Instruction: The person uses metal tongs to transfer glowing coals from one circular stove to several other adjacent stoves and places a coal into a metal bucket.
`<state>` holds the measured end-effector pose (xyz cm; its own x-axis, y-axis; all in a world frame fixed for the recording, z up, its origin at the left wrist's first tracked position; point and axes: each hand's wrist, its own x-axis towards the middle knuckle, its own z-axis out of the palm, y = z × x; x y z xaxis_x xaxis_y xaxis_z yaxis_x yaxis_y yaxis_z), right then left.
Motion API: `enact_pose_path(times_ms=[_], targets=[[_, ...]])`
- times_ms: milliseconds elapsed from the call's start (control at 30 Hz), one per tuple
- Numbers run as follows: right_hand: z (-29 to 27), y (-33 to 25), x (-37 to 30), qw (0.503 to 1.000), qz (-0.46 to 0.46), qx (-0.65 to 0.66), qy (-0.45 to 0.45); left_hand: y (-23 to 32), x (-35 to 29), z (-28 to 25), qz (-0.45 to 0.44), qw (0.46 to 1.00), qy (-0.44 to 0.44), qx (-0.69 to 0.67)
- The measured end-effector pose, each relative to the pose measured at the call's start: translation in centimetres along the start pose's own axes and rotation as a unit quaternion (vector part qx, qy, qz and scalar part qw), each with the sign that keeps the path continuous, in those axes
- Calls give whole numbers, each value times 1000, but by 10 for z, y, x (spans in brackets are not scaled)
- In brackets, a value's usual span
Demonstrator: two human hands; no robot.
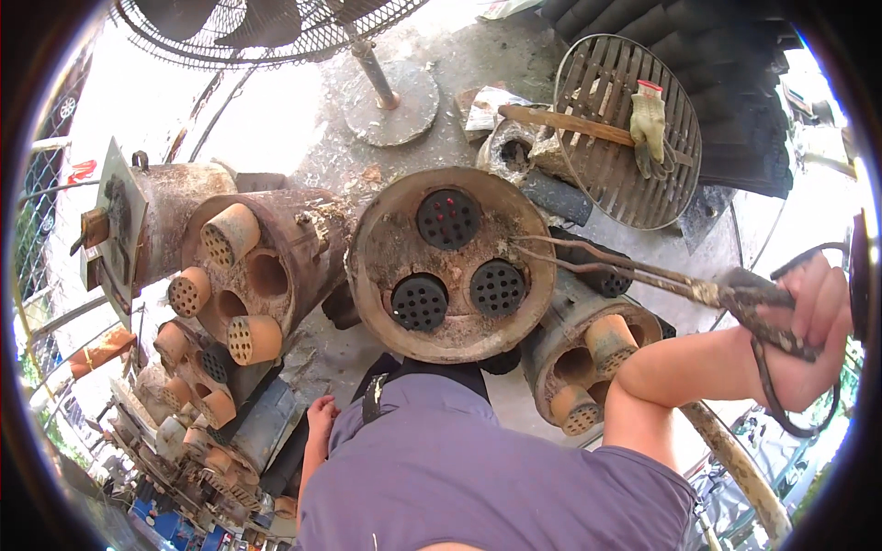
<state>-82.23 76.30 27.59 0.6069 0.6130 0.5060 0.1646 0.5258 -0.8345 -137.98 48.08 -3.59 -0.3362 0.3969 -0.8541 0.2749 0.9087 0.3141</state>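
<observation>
My right hand (808, 331) grips the handles of long rusty metal tongs (634, 268) at the right. The tongs' two tips reach over the right rim of a round clay stove (363, 303) and stand apart, with nothing between them. Three black coal briquettes with holes sit in the stove's wells. The far briquette (447, 219) shows red glowing spots in its holes. Dark, unlit-looking ones are the near left briquette (420, 302) and the near right briquette (497, 288). My left hand (322, 418) rests by my left thigh, holding nothing, fingers loosely bent.
Left stands a clay stove (312, 239) with holed clay plugs; another stove (560, 331) is at the right. Beyond are a standing fan (372, 78), a round slatted grate (588, 83) with a work glove (649, 124), and stacked black pieces (707, 101). Black briquettes (606, 275) lie beneath the tongs.
</observation>
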Motion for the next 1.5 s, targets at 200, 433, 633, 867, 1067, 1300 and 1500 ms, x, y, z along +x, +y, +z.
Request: enact_pose_path(times_ms=[200, 433, 633, 867, 1067, 1300, 1500], targets=[[3, -25, -20, 993, 57, 30, -100, -3, 6, 7, 42, 998, -8, -47], [23, -44, -37, 989, 27, 114, -86, -5, 7, 9, 50, 995, -18, -82], [24, -30, -37, 960, 3, 139, -242, -25, 7, 8, 52, 993, -11, -102], [31, -19, -37, 929, 3, 182, -323, -38, 0, 7, 55, 994, 2, -94], [54, -10, -52, 947, 39, 132, -290, -41, -2, 8, 56, 994, 5, -96], [81, -14, -71, 960, 130, 60, -243, -44, -5, 5, 57, 994, 20, -90], [85, -11, -69, 962, 123, 47, -240, -67, 0, 3, 81, 994, 18, -73]])
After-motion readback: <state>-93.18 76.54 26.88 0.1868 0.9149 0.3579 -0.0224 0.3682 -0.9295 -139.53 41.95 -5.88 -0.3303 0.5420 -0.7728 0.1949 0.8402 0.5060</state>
